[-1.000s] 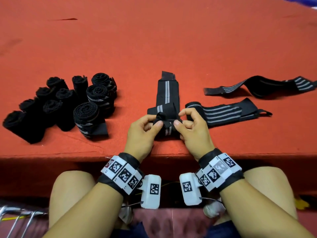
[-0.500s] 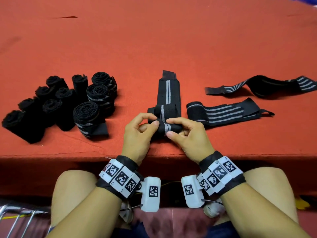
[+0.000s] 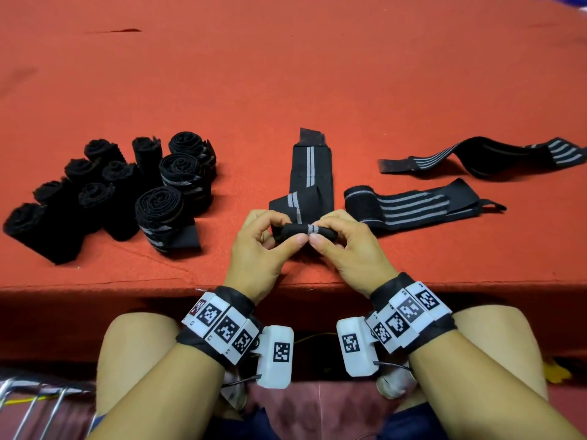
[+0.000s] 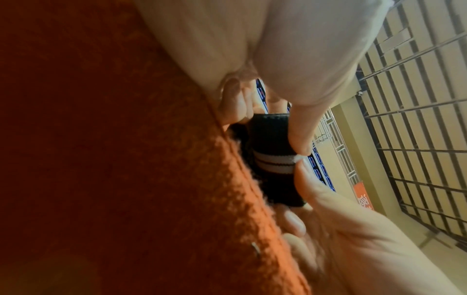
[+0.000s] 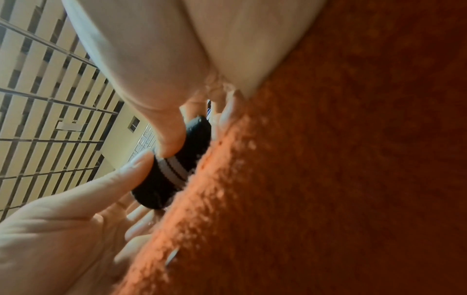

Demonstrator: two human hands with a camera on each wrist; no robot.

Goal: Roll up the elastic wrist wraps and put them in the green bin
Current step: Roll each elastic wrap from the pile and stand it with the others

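The table (image 3: 317, 74) wears red-orange felt. The wrap (image 3: 313, 182) being rolled is black with a paired grey stripe down its middle. Two flat wraps (image 3: 409, 208) toward the right edge — black, several grey stripes. Rolls (image 3: 158, 214) near the left edge — black, some grey-striped. Wrist bands (image 3: 222, 328) carry black-and-white square markers.

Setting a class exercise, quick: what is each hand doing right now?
Left hand: fingers and thumb pinch the rolled end of the wrist wrap.
Right hand: pinches the same roll's other end.
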